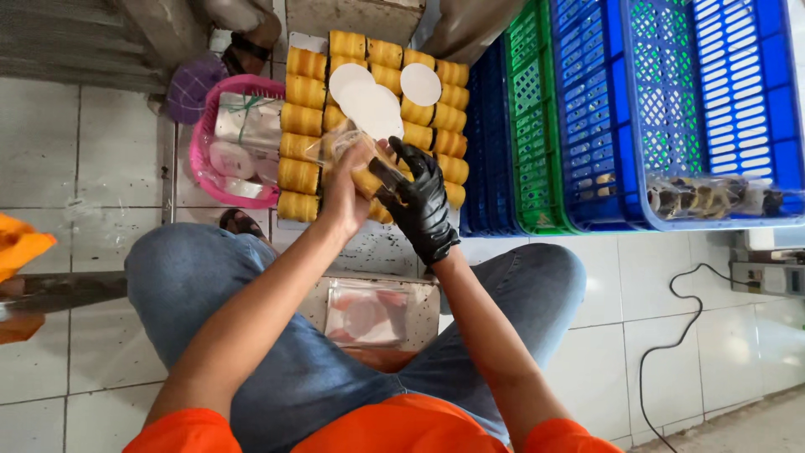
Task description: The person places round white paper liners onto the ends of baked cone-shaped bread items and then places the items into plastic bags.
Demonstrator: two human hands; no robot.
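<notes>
In the head view, the bare left hand [345, 195] and the black-gloved right hand [422, 201] both grasp a clear plastic bag [352, 143] holding a yellow roll cake [369, 180], its long axis running from 10 to 4 o'clock. They hover over the tray of roll cakes [303, 126], with the pink basket [201, 143] at 9 o'clock and the blue crate [637, 151] at 3 o'clock.
</notes>
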